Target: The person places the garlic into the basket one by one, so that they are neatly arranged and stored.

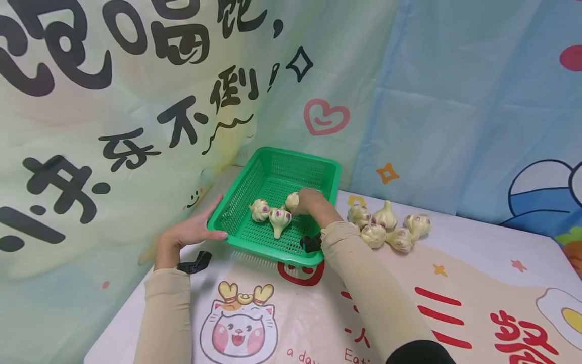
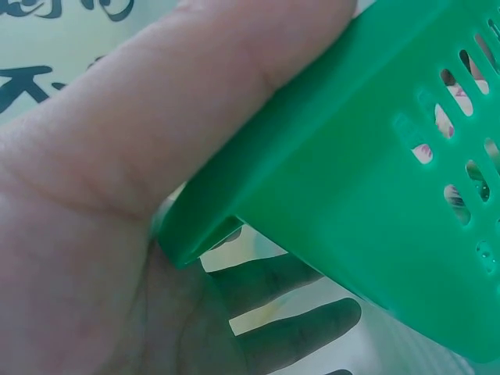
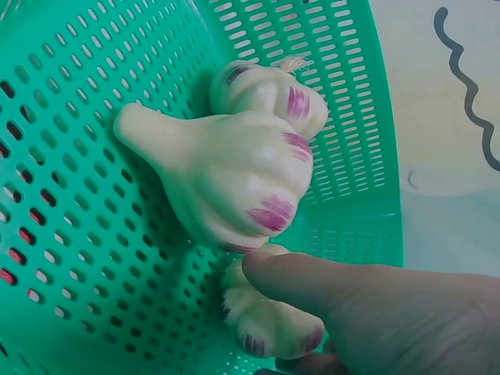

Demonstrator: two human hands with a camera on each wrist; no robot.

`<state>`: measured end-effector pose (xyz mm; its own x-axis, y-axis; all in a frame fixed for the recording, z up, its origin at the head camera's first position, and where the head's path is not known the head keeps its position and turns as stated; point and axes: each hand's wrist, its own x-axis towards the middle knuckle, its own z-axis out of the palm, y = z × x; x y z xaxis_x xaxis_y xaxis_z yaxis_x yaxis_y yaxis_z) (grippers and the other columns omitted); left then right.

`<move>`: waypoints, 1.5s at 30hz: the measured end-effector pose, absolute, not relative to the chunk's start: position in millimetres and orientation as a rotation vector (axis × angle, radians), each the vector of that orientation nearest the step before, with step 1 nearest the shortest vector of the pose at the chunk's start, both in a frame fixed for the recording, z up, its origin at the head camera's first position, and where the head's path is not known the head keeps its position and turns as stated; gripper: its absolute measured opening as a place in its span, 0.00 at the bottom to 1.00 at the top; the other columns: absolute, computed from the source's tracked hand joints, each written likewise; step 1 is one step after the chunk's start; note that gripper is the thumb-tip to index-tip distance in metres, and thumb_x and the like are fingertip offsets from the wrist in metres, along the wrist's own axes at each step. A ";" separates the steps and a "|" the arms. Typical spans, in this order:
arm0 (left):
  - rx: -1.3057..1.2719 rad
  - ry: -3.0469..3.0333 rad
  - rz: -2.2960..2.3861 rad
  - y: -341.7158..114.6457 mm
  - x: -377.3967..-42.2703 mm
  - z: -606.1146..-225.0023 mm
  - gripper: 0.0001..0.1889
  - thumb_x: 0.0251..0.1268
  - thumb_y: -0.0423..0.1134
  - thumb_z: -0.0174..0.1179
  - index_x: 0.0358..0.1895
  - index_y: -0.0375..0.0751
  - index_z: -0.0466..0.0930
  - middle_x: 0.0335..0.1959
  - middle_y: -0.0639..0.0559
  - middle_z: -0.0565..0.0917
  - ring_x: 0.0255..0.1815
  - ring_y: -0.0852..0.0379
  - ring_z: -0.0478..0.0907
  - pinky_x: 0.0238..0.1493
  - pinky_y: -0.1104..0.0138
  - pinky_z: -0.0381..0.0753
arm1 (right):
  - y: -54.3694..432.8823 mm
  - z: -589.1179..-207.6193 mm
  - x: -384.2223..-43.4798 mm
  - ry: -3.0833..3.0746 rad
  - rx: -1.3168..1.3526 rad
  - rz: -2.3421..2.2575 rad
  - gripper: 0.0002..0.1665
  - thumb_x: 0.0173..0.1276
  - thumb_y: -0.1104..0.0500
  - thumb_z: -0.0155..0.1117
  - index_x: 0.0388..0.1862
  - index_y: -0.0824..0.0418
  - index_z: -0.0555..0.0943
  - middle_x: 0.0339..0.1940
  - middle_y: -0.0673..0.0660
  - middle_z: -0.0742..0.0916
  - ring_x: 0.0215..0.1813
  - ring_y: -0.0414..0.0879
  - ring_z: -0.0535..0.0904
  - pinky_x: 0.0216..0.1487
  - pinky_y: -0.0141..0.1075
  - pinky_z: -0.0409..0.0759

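Observation:
A green plastic basket [image 1: 273, 246] with perforated walls stands on the table. My left hand [image 1: 193, 230] holds its near left corner, the thumb along the rim and the fingers [image 2: 301, 336] outside, under the rim. Inside the basket my right hand [image 1: 313, 205] holds a garlic bulb [image 3: 273, 316] low over the bottom, thumb on its near side; its other fingers are mostly hidden. Beside it lie a long-necked garlic bulb [image 1: 279, 220] and a rounder garlic bulb [image 1: 259, 210], all whitish with purple streaks.
Several more garlic bulbs [image 1: 384, 216] lie in a loose group on the table, right of the basket. A printed cloth [image 1: 254, 323] covers the tabletop. Printed curtains [image 1: 423, 101] hang close behind and to the left of the basket.

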<state>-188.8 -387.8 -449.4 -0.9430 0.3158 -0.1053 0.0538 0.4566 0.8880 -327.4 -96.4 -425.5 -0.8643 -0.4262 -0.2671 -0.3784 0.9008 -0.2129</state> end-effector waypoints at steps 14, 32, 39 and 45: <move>0.304 2.489 1.434 -387.3 -188.5 -449.8 0.56 0.58 0.44 0.65 0.76 0.59 0.25 0.77 0.40 0.34 0.75 0.40 0.40 0.70 0.42 0.44 | -82.2 -397.4 -317.7 2.762 -0.630 -0.189 0.31 0.65 0.44 0.62 0.57 0.64 0.74 0.61 0.64 0.77 0.59 0.57 0.73 0.53 0.46 0.75; 0.311 2.478 1.438 -385.7 -187.2 -449.3 0.57 0.58 0.43 0.65 0.76 0.57 0.24 0.77 0.39 0.31 0.74 0.38 0.40 0.69 0.41 0.44 | -25.9 -367.6 -283.5 2.856 -0.662 -0.379 0.49 0.66 0.38 0.58 0.76 0.60 0.53 0.75 0.65 0.61 0.74 0.59 0.57 0.65 0.54 0.66; 0.334 2.484 1.432 -386.3 -187.1 -449.3 0.58 0.58 0.43 0.65 0.76 0.56 0.24 0.77 0.38 0.33 0.71 0.39 0.46 0.68 0.41 0.47 | 4.5 -370.4 -256.7 2.950 -0.697 -0.514 0.51 0.62 0.37 0.62 0.76 0.58 0.54 0.74 0.65 0.63 0.72 0.60 0.60 0.63 0.56 0.68; 0.330 2.478 1.430 -386.4 -186.8 -448.9 0.58 0.58 0.43 0.65 0.75 0.58 0.24 0.77 0.38 0.34 0.70 0.40 0.47 0.68 0.42 0.47 | 27.4 -384.0 -232.9 2.958 -0.671 -0.675 0.55 0.60 0.37 0.65 0.77 0.55 0.51 0.73 0.63 0.63 0.71 0.61 0.62 0.60 0.57 0.70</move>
